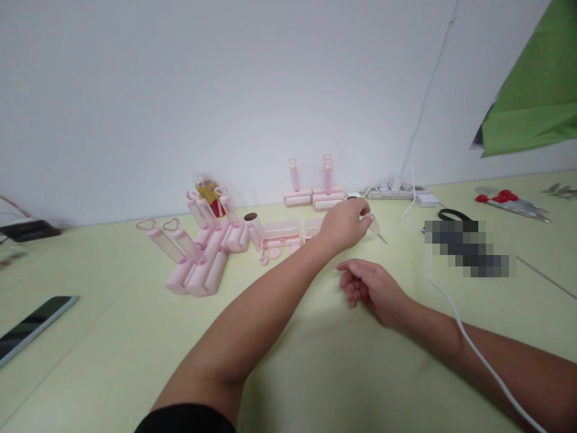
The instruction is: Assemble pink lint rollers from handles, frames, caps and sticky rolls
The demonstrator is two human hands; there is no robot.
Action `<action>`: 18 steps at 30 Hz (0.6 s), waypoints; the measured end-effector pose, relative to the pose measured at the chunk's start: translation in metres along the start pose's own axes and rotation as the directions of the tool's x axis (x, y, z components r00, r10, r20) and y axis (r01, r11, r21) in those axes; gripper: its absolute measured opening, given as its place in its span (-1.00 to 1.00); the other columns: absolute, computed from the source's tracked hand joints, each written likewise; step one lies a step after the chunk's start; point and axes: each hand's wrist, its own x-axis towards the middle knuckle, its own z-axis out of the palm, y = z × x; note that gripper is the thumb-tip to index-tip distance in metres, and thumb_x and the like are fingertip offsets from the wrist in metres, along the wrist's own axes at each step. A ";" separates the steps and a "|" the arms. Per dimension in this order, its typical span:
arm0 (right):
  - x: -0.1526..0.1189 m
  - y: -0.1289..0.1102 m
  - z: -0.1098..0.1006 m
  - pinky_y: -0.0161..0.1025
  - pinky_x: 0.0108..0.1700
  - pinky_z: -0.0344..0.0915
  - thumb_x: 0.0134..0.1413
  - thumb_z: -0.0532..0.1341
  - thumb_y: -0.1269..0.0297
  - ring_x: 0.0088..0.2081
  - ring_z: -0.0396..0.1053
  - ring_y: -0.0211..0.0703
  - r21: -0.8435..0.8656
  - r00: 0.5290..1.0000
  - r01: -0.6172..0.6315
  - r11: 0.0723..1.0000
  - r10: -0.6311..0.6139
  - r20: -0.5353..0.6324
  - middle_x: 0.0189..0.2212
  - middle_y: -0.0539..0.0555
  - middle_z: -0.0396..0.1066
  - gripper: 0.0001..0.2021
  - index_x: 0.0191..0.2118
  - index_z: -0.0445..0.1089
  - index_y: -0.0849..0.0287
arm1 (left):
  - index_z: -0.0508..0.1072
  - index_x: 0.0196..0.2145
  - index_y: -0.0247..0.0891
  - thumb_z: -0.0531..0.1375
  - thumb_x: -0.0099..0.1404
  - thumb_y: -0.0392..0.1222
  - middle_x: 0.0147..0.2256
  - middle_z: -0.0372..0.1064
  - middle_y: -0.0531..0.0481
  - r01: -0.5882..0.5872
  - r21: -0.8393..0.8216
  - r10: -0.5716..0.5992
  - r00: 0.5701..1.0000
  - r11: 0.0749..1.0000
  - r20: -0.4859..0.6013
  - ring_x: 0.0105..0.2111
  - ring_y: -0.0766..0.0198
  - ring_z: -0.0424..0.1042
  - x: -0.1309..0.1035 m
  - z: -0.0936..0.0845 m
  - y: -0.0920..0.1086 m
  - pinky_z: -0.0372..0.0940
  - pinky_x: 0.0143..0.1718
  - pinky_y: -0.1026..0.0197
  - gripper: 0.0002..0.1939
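Note:
My left hand (347, 224) reaches across to the right of the pink parts, its fingers closed on a small screwdriver (375, 227) with a pale handle, the thin tip pointing down to the right. Nearer to me, my right hand (367, 288) hovers over the table with curled fingers apart and nothing visible in it. Left of my left hand lie an open pink case (280, 240) and small round pink pieces (274, 254), beside an upright pink cylinder (253, 231) with a dark opening. My left forearm partly hides more pink parts.
Several pink assemblies with heart loops (198, 273) stand at left, others (328, 195) by the wall. A phone (36, 325) lies far left. At right are a power strip (392, 193), red-handled tools (507, 198) and a white cable (455, 313) crossing my right forearm.

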 end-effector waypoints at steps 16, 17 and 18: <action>0.013 -0.013 -0.016 -0.35 -0.61 0.01 0.09 0.21 0.06 -0.68 0.14 -0.28 -0.534 0.974 0.023 0.845 -0.140 -0.181 -0.66 -0.14 0.26 -0.62 -0.03 0.30 0.14 | 0.47 -0.24 -0.23 0.08 0.36 -0.12 -0.26 0.45 -0.06 -0.035 -0.040 0.043 0.971 0.999 0.234 -0.30 0.25 0.43 -0.138 -0.023 -0.006 0.30 -0.27 0.24 -0.79; 0.015 -0.018 -0.022 -0.34 -0.56 0.04 0.08 0.22 0.08 -0.65 0.19 -0.25 -0.682 0.967 0.020 0.731 -0.188 -0.174 -0.64 -0.13 0.29 -0.56 0.05 0.27 0.13 | 0.48 -0.24 -0.23 0.08 0.36 -0.12 -0.26 0.45 -0.06 0.008 -0.024 -0.003 0.975 1.000 0.220 -0.32 0.25 0.43 -0.135 -0.023 -0.010 0.30 -0.29 0.24 -0.79; 0.018 -0.023 -0.028 -0.32 -0.51 0.07 0.08 0.21 0.09 -0.60 0.26 -0.22 -0.811 0.961 0.012 0.585 -0.231 -0.152 -0.60 -0.09 0.34 -0.52 0.10 0.26 0.13 | 0.49 -0.24 -0.22 0.09 0.35 -0.11 -0.25 0.46 -0.06 0.044 -0.004 -0.042 0.978 0.999 0.203 -0.32 0.24 0.43 -0.130 -0.023 -0.014 0.29 -0.30 0.23 -0.79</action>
